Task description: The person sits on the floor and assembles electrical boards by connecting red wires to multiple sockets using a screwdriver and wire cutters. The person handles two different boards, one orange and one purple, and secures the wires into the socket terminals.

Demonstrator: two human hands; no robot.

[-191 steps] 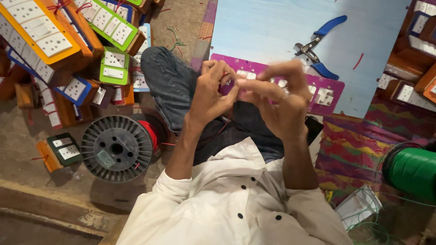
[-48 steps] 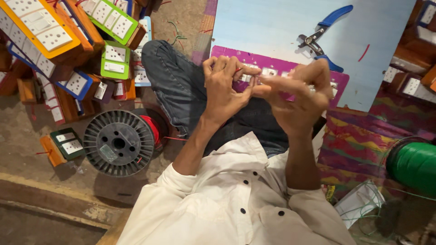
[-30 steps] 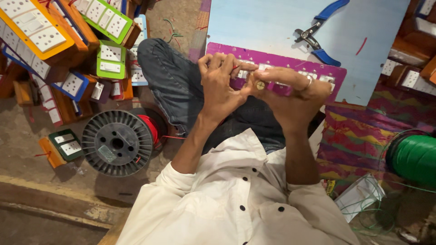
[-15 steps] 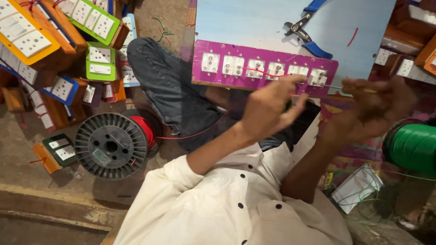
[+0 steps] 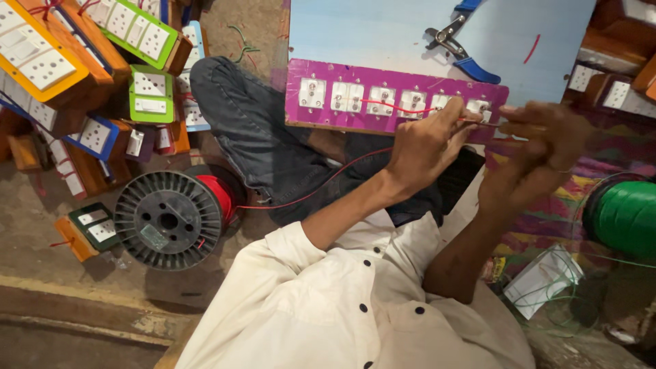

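A purple panel [image 5: 355, 116] with a row of white sockets lies across my lap, its back side up. A thin red wire [image 5: 321, 188] runs from a black spool [image 5: 167, 219] over my leg to my left hand [image 5: 427, 147]. That hand pinches the wire at the panel's right end. My right hand [image 5: 540, 140] is closed just to the right of it, gripping the short stretch of red wire between the two hands. More red wire [image 5: 386, 107] is strung between the socket terminals.
Blue-handled pliers [image 5: 458, 41] lie on a light blue board [image 5: 369, 31] behind the panel. Wooden switch boxes [image 5: 61, 68] with coloured fronts are piled at the left. A green wire spool [image 5: 625, 215] and a clear bag [image 5: 543, 280] sit at the right.
Both hands have dropped from in front of my chest, where they worked the wire together, to the right end of the purple panel. The panel's sockets now show.
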